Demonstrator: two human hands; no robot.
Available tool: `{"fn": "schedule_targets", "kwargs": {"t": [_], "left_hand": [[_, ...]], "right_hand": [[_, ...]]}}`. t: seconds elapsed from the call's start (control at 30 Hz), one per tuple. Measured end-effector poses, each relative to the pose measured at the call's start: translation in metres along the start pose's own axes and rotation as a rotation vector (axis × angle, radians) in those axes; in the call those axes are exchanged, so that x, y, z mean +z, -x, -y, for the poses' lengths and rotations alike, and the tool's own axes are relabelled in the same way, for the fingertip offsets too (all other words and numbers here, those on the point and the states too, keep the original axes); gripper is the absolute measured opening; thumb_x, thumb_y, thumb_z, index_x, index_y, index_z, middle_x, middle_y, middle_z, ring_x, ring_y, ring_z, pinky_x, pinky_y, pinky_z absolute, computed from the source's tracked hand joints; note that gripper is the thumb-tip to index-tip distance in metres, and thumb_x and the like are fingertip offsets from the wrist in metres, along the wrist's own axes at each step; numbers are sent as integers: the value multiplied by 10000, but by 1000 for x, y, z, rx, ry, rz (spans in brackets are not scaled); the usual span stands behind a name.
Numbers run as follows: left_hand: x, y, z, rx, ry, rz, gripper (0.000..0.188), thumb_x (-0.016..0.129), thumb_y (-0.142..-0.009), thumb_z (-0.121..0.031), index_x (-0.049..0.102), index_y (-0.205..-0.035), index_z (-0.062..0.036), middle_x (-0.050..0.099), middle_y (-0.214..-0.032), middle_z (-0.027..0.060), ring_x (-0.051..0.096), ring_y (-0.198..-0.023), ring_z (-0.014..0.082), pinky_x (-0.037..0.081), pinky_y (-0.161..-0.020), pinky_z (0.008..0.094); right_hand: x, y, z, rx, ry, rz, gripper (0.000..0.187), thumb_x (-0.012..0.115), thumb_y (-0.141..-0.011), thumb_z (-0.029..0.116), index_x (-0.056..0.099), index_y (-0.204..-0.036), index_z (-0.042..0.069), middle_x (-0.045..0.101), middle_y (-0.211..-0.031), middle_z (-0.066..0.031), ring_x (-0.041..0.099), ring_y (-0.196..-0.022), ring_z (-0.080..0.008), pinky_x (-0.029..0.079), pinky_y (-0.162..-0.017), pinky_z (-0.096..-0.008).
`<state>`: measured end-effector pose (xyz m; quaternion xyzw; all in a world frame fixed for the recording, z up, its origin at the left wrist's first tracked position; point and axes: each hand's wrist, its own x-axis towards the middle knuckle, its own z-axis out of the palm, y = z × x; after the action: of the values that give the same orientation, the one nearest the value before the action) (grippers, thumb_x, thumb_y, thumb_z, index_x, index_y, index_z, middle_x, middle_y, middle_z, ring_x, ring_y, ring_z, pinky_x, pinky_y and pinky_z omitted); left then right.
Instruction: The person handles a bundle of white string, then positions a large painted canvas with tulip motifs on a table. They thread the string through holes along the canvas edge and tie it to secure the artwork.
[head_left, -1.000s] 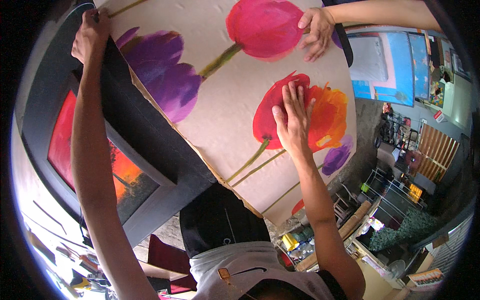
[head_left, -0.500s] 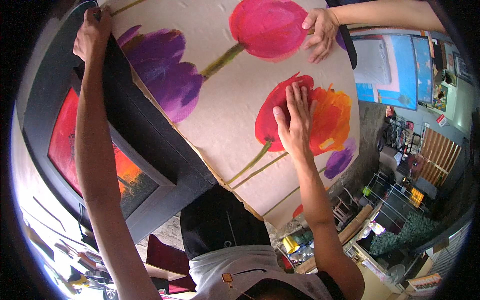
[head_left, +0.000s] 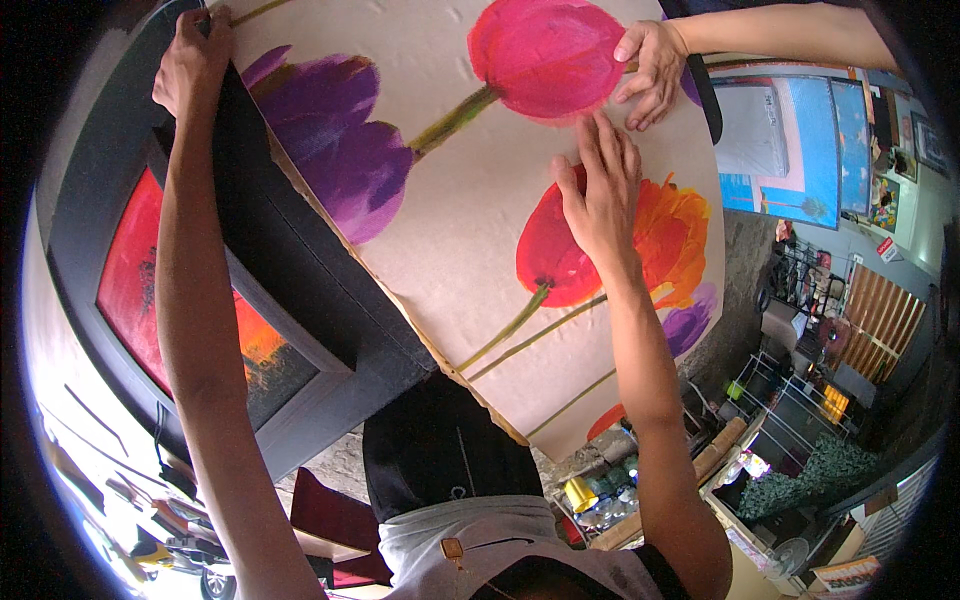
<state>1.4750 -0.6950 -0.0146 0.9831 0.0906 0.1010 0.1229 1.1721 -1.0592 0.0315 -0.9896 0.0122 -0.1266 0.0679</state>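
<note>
A pale canvas [head_left: 430, 260] painted with large purple, pink, red and orange tulips slants before me. My right hand [head_left: 607, 195] lies flat on it, fingers spread over the top of the red tulip, holding nothing. My left hand [head_left: 195, 65] is closed at the far left, by the canvas's upper left edge and a black backing [head_left: 290, 260]; its fingertips are partly hidden, so what they grip is unclear. From the right, a co-worker's hand [head_left: 652, 75] presses on the canvas beside the pink tulip, close to my right fingertips.
Left of the canvas stands a dark-framed picture [head_left: 130, 285] in red and orange. Another blue-and-pink picture [head_left: 815, 150] leans at the upper right. Metal racks [head_left: 775, 395], a yellow cup [head_left: 579, 494] and a wooden slatted panel [head_left: 880, 320] are at the right.
My right hand has slid up the canvas, from the middle of the red tulip toward the pink one. My left hand and the co-worker's hand stay in nearly the same places.
</note>
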Motion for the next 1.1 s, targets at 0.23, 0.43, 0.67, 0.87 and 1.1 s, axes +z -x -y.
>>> {"fn": "schedule_targets", "kwargs": {"t": [0.23, 0.43, 0.67, 0.87, 1.1], "left_hand": [[-7, 3, -9, -11, 32, -11, 544, 459, -804, -640, 530, -1229, -307, 608, -1175, 102, 546, -1127, 308, 403, -909, 427], [-5, 4, -7, -17, -10, -17, 535, 454, -809, -635, 534, -1225, -309, 609, -1173, 106, 550, -1121, 313, 402, -909, 431], [-2, 4, -4, 8, 36, -43, 519, 452, -808, -639, 543, -1205, -318, 619, -1148, 114, 563, -1102, 315, 416, -894, 430], [-1, 0, -2, 11, 2, -21, 514, 457, -811, -632, 536, -1211, -320, 624, -1141, 103, 565, -1097, 313, 424, -880, 432], [-5, 3, -5, 20, -4, -29, 535, 461, -802, -637, 530, -1220, -310, 620, -1148, 111, 562, -1101, 321, 419, -888, 437]], "right_hand": [[2, -18, 0, 74, 144, -3, 487, 551, -854, 398, 523, -1260, 130, 451, -1213, -103, 427, -1052, -314, 350, -874, -481], [5, -28, -1, 90, 131, -9, 476, 549, -854, 424, 552, -1235, 138, 453, -1141, -88, 430, -1026, -298, 354, -836, -472], [17, -42, -12, 19, 208, -94, 483, 533, -863, 459, 580, -1206, 122, 464, -1089, -100, 434, -979, -288, 352, -815, -452], [21, -56, -7, 30, 141, -80, 476, 529, -866, 455, 588, -1198, 119, 486, -1087, -98, 428, -1022, -286, 336, -832, -445], [27, -62, -4, 57, 307, -139, 451, 487, -897, 419, 583, -1201, 100, 512, -1207, -46, 429, -1080, -260, 274, -883, -443]]}}
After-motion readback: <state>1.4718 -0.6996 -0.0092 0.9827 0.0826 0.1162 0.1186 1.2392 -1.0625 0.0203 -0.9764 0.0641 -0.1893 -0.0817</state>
